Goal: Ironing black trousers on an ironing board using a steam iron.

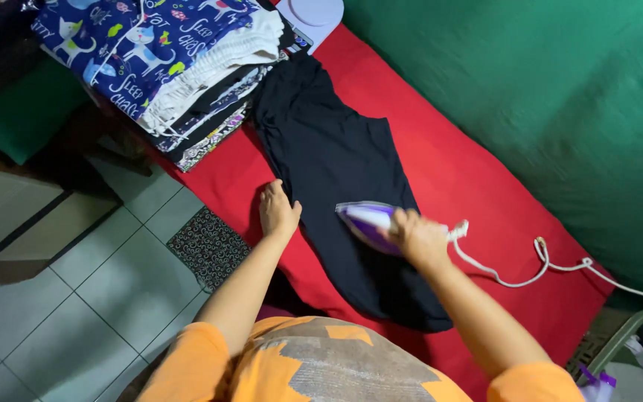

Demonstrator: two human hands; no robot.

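- Nearest the camera, a person in an orange shirt with a grey print (321, 368) is leaning over a table draped in a red cloth (478, 193).
- The right hand (420, 237) is wrapping its grip closed around the handle of a purple and white electric iron (366, 222), which is resting soleplate-down on a dark navy garment (344, 179).
- The left hand (277, 211) is lying flat with fingers spread apart, pressing on the garment's left edge where it meets the red cloth.
- A white cord (530, 272) is trailing from the iron's back across the cloth to the right.
- The garment is lying spread lengthwise down the middle of the table; the iron is sitting about midway along it, so the pressing appears partly done, though which stretch is finished cannot be told.
- Farther off, a stack of folded clothes (202, 82) is sitting at the table's far end, topped by a blue cat-print fabric (135, 37); these look already finished.
- No container's contents are showing.
- Grey floor tiles (76, 298) are lying to the left.
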